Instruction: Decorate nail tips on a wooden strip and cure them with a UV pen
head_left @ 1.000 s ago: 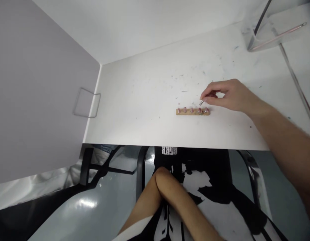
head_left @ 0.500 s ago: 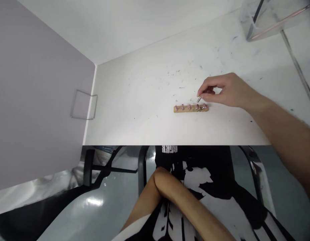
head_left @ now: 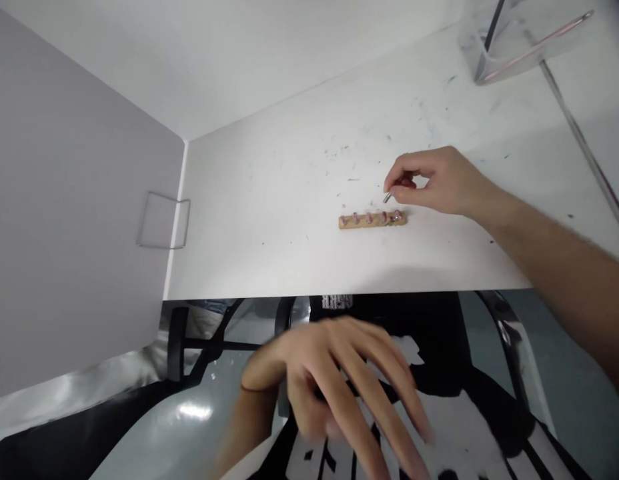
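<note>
My right hand [head_left: 432, 180] is above the white table, thumb and fingertips pinched on a small silver metal piece [head_left: 387, 198], short and rod-like. Just below that piece lies a narrow tan strip [head_left: 362, 225], flat on the table. Several small pinkish, shiny bits [head_left: 369, 218] stand along it in a row; what they are is too small to tell. The metal piece is apart from the strip. My left hand [head_left: 339, 373] hangs in front of my black and white clothing, fingers spread and slightly blurred, holding nothing.
A clear plastic container [head_left: 509, 53] with a dark stick and a pinkish stick stands at the back right. Beside it runs a thin metal bar [head_left: 582, 133]. A grey panel with a wire frame [head_left: 163, 220] closes the left side. Small specks dot the white table [head_left: 249, 200].
My left hand has come up from my lap area, its fingers now spread in view. My right hand keeps its pinch on the metal piece. The whole view has shifted slightly.
</note>
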{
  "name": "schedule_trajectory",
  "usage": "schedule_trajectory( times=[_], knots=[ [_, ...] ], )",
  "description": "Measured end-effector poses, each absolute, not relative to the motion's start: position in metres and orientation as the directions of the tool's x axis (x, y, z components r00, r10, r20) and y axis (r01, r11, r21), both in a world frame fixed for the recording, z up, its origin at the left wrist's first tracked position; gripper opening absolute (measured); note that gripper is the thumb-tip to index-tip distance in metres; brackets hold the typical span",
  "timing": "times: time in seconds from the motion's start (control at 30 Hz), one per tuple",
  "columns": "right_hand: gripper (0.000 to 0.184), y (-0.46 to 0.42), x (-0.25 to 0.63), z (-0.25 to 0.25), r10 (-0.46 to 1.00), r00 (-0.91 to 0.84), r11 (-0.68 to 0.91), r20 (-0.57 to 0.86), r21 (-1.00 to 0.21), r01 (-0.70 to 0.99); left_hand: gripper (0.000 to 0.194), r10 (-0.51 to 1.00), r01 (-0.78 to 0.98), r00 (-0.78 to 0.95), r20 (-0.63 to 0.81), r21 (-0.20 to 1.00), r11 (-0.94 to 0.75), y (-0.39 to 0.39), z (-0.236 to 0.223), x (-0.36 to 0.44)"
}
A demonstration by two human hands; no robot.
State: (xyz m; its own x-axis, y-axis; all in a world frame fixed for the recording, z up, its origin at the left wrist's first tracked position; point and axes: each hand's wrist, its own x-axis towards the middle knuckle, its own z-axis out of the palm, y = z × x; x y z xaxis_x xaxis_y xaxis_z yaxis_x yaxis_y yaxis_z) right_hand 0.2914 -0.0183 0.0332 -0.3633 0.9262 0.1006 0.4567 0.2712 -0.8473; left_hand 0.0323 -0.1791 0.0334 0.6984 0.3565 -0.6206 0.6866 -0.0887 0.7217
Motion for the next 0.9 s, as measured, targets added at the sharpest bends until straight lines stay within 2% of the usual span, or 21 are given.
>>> schedule_trajectory(
  times=[0.03, 0.07, 0.1, 0.13, 0.17, 0.3, 0.4, 0.47, 0.67, 0.9],
  knots=[
    [0.018, -0.018, 0.292, 0.034, 0.923, -0.374, 0.271, 0.095, -0.849, 0.453, 0.057, 0.346, 0.401, 0.874, -0.342, 0.909, -0.112, -0.156, 0.044, 0.020],
    [0.018, -0.019, 0.293, 0.034, 0.918, -0.388, 0.272, 0.088, -0.850, 0.451, 0.056, 0.463, 0.178, 0.882, -0.094, 0.974, -0.142, -0.131, 0.051, 0.008],
    [0.018, -0.019, 0.294, 0.034, 0.912, -0.402, 0.274, 0.081, -0.850, 0.449, 0.043, 0.594, 0.040, 0.798, 0.103, 0.974, -0.223, -0.106, 0.056, -0.003],
    [0.019, -0.019, 0.294, 0.034, 0.908, -0.413, 0.277, 0.077, -0.849, 0.450, 0.028, 0.699, 0.015, 0.679, 0.223, 0.948, -0.317, -0.081, 0.057, -0.012],
    [0.019, -0.018, 0.295, 0.034, 0.905, -0.418, 0.279, 0.075, -0.847, 0.453, 0.024, 0.736, 0.072, 0.624, 0.263, 0.918, -0.389, -0.058, 0.055, -0.019],
    [0.017, -0.017, 0.294, 0.032, 0.906, -0.418, 0.278, 0.067, -0.839, 0.469, 0.053, 0.795, 0.344, 0.589, 0.144, 0.845, -0.408, 0.006, 0.033, -0.028],
    [0.017, -0.017, 0.292, 0.031, 0.906, -0.417, 0.282, 0.073, -0.839, 0.465, 0.077, 0.775, 0.446, 0.605, 0.179, 0.731, -0.517, 0.020, 0.020, -0.023],
    [0.016, -0.018, 0.290, 0.032, 0.905, -0.417, 0.290, 0.081, -0.834, 0.468, 0.083, 0.734, 0.475, 0.647, 0.206, 0.644, -0.600, 0.019, 0.015, -0.018],
    [0.017, -0.020, 0.289, 0.035, 0.899, -0.432, 0.304, 0.075, -0.816, 0.491, 0.076, 0.625, 0.482, 0.771, 0.125, 0.526, -0.701, 0.010, 0.005, -0.009],
    [0.009, -0.020, 0.291, 0.039, 0.908, -0.419, 0.273, 0.031, -0.802, 0.531, 0.041, 0.586, 0.430, 0.777, 0.228, 0.488, -0.760, 0.012, -0.006, -0.009]
  ],
)
